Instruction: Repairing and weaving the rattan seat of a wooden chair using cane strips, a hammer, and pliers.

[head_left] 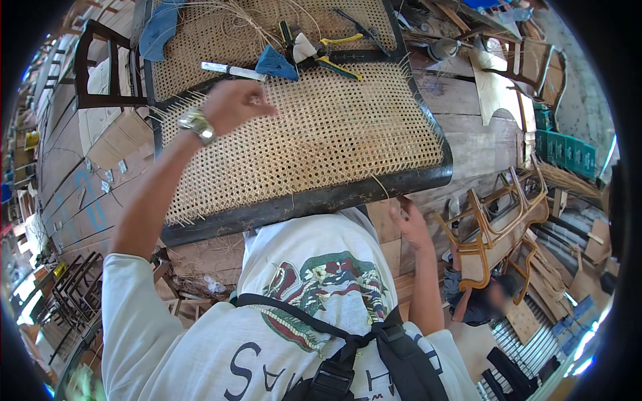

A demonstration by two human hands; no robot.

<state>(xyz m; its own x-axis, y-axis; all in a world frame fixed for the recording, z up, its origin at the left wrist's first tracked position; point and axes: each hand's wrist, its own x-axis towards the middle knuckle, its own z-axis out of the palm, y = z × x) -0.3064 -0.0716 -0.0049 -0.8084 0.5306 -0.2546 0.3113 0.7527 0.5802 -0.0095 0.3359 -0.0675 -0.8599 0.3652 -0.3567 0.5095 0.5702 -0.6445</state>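
Mid-weave on the cane panel (321, 140): left hand (231, 103) curled loosely over the far edge, empty; right hand (409, 224) open under the near frame (301, 204). Next, probably grab a strand.

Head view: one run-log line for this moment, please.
left hand: on cane panel | right hand: at dark frame edge | pliers: idle

Two hands show: one left hand (234, 103) resting on the cane and one right hand (409, 224) at the frame's near edge. There is one woven cane panel (321, 134) in one dark frame (301, 204), with one pair of yellow-handled pliers (334, 57), one blue cloth (275, 63) and one utility knife (231, 69) lying on it. One wristwatch (196, 123) is worn, and two bare wooden chair frames (495, 227) stand at the right.
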